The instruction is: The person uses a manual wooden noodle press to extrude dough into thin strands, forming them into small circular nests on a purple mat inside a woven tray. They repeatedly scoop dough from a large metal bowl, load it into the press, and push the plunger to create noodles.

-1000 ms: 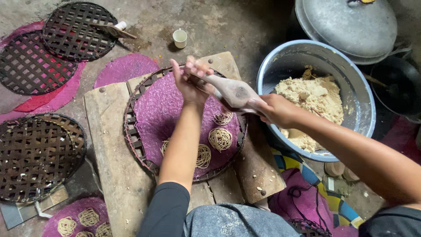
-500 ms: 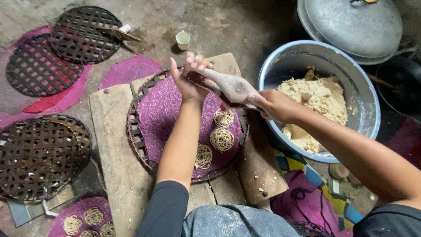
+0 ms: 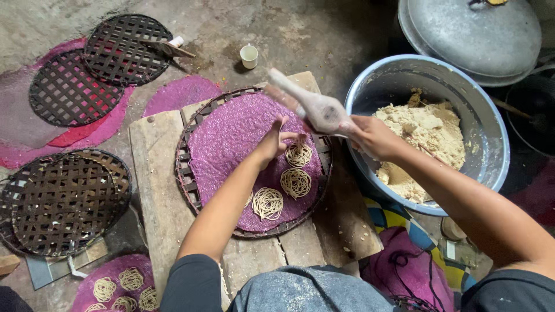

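Note:
My right hand (image 3: 373,136) grips the wide end of a dough-smeared piping bag (image 3: 309,104) whose narrow end points up and to the left. My left hand (image 3: 276,141) is open, fingers apart, just above a purple mesh cloth (image 3: 228,136) laid on a round woven tray (image 3: 186,164). Its fingertips are next to the uppermost of several coiled noodle nests (image 3: 295,182). The tray rests on a wooden board (image 3: 153,190).
A blue tub (image 3: 480,124) of pale dough stands at the right, a metal lid (image 3: 474,34) behind it. Dark woven trays (image 3: 60,199) lie to the left and at upper left (image 3: 124,49). A small cup (image 3: 249,56) stands behind the board. More nests (image 3: 124,286) sit on a purple cloth at bottom left.
My left hand has let go of the bag's tip and dropped toward the noodle nests. The bag now stays in my right hand alone, its tip raised.

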Motion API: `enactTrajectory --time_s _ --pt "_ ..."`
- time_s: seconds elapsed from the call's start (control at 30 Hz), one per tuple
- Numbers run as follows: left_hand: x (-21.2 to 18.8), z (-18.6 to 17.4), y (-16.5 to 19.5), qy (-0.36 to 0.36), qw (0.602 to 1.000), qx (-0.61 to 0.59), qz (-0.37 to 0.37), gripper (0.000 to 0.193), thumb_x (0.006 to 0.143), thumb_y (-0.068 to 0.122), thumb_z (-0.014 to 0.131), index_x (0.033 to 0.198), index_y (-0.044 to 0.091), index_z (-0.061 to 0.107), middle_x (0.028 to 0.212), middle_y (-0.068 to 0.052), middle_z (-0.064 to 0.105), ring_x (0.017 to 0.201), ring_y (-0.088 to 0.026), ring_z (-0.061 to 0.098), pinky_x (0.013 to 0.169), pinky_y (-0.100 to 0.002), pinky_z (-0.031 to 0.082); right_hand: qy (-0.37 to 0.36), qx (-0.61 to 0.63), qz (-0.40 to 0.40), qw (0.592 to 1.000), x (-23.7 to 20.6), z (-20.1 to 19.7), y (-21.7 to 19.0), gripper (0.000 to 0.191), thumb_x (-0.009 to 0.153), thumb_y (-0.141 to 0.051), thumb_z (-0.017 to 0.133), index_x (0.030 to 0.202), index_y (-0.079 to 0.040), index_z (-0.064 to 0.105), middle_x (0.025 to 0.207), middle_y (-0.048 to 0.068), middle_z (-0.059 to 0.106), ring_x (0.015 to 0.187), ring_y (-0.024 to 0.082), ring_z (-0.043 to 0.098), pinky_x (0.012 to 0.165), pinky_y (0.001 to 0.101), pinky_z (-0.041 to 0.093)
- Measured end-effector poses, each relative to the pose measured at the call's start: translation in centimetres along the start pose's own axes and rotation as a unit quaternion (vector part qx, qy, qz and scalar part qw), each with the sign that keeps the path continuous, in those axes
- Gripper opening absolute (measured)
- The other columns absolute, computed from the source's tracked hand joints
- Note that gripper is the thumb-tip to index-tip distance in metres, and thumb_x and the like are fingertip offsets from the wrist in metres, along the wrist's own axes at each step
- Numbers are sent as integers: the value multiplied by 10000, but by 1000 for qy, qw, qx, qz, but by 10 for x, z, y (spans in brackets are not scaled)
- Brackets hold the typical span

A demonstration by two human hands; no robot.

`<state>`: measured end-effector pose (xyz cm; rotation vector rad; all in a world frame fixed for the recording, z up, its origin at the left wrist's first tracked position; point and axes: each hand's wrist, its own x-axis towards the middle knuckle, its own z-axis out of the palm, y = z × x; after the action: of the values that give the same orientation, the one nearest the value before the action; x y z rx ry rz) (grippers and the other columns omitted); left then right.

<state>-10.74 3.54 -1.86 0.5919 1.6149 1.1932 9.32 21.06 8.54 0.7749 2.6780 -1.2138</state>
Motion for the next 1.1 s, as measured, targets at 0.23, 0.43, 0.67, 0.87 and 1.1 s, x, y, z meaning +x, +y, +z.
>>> enactTrajectory --time_s 0.23,0.43,0.67,0.87,1.1 --pt "-54 -28 4 133 917 63 369 540 1069 529 501 1403 117 603 1489 -84 587 894 -108 690 674 -247 580 -56 111 -2 992 -9 8 2 660 1026 -578 274 1029 -25 635 661 11 604 566 129 557 519 313 493" --pt "-74 -37 21 -101 663 -673 311 562 974 676 568 942 121 647 827 -15 638 798 -176 611 1017 -399 468 -258 214 59 940 -5 51 -33 602 1083 -517 338 1007 -1 637 687 43 563 566 147 524 515 333 449" --pt "-55 -69 -1 -26 675 -639 367 539 1012 639 502 745 172 527 645 35 527 589 -114 528 737 -329 520 -127 -70 -3 989 5 76 -83 553 1037 -455 345 1280 -56 641 706 68 649 596 152 618 560 359 541" --pt "-44 -48 -15 30 655 -689 309 581 1031 638 428 673 184 486 573 51 479 518 -93 462 627 -287 490 -174 -97 101 975 2 63 -91 594 1058 -498 359 1266 -23 648 712 106 642 571 188 597 554 384 546" --pt "-40 -72 5 55 683 -633 360 567 1013 635 381 685 180 462 571 57 426 517 -94 406 608 -299 418 -111 -92 7 989 14 72 -94 568 1046 -448 375 1350 -31 612 673 100 656 543 204 624 545 369 572"
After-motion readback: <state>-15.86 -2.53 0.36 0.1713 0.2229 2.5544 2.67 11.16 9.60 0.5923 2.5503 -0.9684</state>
